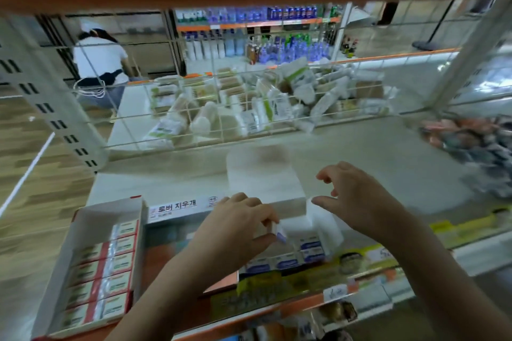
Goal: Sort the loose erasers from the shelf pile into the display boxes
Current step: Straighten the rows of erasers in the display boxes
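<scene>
The left hand [238, 225] pinches a small white-and-blue wrapped eraser [279, 232] between thumb and forefinger, holding it just above the open white cardboard display box [327, 225], where more blue-labelled erasers [311, 248] lie flat in neat rows. The right hand [357, 199] hovers over the far right side of that box, fingers loosely curled and holding nothing; whether its thumb touches the raised white flap cannot be told. To the left sits a second display box with a red trim [83, 232], glossy card, packed with red-and-white sleeved erasers [110, 271] in two columns. On the pale shelf [374, 152], far right, lies a blurred heap of loose, shiny packets [476, 147], well apart from both hands. A white wire grid [221, 116] backs the shelf, with wrapped goods behind it
</scene>
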Motion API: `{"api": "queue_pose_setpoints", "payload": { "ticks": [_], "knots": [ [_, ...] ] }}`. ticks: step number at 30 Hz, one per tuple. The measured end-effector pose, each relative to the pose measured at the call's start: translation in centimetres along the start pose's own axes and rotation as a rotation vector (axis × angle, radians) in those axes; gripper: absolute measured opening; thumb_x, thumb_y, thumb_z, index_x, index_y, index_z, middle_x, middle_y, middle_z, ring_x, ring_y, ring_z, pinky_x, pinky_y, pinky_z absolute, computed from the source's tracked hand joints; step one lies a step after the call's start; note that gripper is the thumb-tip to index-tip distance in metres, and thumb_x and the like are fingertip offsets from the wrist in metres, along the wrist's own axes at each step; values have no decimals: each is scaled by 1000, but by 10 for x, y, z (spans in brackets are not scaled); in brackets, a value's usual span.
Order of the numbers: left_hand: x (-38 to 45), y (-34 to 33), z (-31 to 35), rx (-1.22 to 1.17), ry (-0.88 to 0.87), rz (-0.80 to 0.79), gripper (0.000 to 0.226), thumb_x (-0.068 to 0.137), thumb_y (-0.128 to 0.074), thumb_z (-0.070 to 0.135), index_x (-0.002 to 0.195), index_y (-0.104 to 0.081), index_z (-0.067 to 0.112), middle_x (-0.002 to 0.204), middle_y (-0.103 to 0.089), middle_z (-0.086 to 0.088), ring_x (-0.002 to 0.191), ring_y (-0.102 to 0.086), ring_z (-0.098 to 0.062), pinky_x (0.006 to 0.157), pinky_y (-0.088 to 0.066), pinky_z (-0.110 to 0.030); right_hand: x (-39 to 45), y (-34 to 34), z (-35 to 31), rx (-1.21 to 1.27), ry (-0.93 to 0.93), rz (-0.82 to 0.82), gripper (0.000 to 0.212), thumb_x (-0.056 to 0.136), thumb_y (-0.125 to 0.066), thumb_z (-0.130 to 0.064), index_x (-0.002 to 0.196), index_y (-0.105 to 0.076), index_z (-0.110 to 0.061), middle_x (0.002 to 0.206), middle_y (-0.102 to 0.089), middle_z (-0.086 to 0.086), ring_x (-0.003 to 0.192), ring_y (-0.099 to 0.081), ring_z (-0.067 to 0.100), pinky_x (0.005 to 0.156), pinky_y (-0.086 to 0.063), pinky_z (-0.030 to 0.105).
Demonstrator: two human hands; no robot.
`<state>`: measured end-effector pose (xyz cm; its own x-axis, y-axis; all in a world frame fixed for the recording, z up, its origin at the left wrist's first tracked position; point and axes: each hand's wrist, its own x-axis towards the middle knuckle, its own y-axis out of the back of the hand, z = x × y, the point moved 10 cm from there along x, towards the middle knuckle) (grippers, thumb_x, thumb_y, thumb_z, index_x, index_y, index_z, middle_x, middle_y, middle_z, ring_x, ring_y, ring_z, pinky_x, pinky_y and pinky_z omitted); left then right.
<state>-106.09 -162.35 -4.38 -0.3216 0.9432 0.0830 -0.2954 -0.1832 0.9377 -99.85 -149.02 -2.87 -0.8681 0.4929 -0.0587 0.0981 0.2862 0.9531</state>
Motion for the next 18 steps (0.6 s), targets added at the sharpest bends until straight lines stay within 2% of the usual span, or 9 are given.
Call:
{"api": "queue_pose_setpoints", "payload": {
  "ticks": [3,7,10,13,15,18],
  "knots": [
    [4,-18,0,180,10,-84,34,91,-37,53,119,-51,37,121,-54,12,110,-43,-13,87,-27,-28,-2,-10,12,16,-54,-70,48,86,-61,-41,124,-51,-14,116,-59,3,103,-55,17,77,-35,21],
    [1,-26,-2,244,33,-134,36,91,-34,55,118,-49,37,121,-54,13,110,-43,-13,88,-25,-30,-4,-23,16,61,-64,-138,39,88,-61,-38,118,-57,-14,107,-65,2,93,-58,18,72,-36,22],
    [1,-28,-7,324,67,-158,33,92,-36,52,115,-52,35,118,-56,11,108,-45,-16,85,-25,-32,-5,-30,17,90,-58,-146,33,89,-59,-31,117,-57,-13,102,-64,4,82,-52,17,70,-36,23],
    [-1,-33,-9,424,86,-202,30,93,-37,48,108,-57,31,111,-55,7,104,-45,-18,82,-24,-34,-6,-34,17,111,-51,-136,28,90,-56,-27,114,-56,-13,93,-58,2,82,-53,19,69,-39,27],
    [0,-38,-4,430,71,-219,30,93,-38,47,107,-58,30,108,-55,7,103,-46,-19,83,-25,-35,-8,-34,18,139,-56,-126,25,90,-55,-26,111,-56,-13,92,-58,0,83,-54,19,68,-39,27],
    [5,-45,4,366,53,-245,26,93,-41,44,108,-56,30,111,-56,7,107,-47,-17,87,-29,-33,-9,-34,17,155,-50,-127,26,90,-54,-25,113,-56,-12,100,-62,5,86,-56,21,70,-42,28]
  ]
}}
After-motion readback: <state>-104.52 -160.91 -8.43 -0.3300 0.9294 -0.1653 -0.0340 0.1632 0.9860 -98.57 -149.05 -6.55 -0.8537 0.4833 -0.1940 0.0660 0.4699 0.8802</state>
